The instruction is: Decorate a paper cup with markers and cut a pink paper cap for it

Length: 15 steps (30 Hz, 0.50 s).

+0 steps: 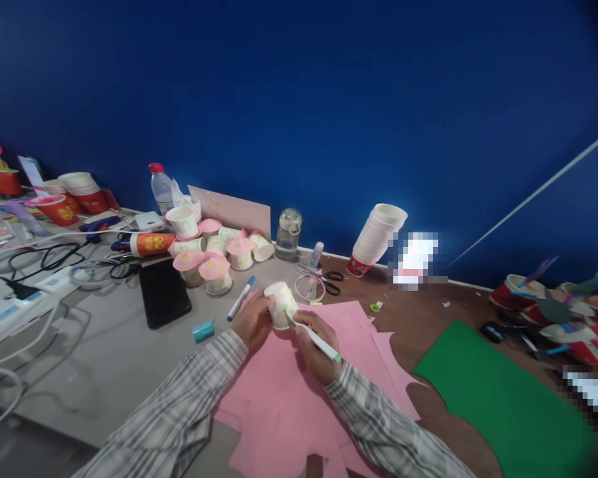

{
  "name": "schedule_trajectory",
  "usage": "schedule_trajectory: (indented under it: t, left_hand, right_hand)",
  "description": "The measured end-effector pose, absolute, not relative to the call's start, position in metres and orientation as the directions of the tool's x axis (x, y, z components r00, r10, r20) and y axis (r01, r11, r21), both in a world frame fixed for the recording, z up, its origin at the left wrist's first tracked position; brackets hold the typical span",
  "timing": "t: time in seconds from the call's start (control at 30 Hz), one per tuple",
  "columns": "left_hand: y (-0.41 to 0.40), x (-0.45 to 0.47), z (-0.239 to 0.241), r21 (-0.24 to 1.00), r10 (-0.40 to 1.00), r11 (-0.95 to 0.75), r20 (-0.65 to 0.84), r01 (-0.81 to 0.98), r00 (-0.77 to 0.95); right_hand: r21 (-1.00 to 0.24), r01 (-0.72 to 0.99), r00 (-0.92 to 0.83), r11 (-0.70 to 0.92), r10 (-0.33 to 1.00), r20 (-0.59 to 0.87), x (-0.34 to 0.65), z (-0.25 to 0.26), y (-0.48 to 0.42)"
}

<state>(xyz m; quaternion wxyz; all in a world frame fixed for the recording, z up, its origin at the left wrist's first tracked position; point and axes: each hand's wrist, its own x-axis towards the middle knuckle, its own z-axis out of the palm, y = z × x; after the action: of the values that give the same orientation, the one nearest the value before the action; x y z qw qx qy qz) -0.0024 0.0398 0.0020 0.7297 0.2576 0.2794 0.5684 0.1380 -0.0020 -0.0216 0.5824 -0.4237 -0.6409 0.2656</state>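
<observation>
My left hand [253, 322] grips a white paper cup [280, 300] from its left side, with yellow and green marks on the cup's wall. A white marker with a green end [321, 342] is pinched in my right hand [316, 345], its tip against or very close to the cup's lower right side. Beneath both hands lies cut pink paper [289, 398]. Just left of the cup is a blue-capped marker [240, 299]. Several marked cups with pink paper tops [214, 269] are grouped behind my left hand.
A leaning stack of white cups [376, 236] stands near the blue wall, with scissors [331, 282], a tape roll [309, 287] and a glass jar [288, 236] nearby. Green paper [498, 398] lies right. On the left are a black phone [164, 292], a teal cylinder [202, 331] and cables.
</observation>
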Motion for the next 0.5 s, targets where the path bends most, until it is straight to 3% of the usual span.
schedule_trajectory:
  t: [0.5]
  left_hand:
    - [0.0395, -0.0021, 0.0034, 0.701, 0.972, 0.234, -0.143, -0.674, 0.188]
  right_hand:
    - [-0.878, 0.206, 0.075, 0.433, 0.887, 0.456, 0.1378, -0.0163, -0.0047]
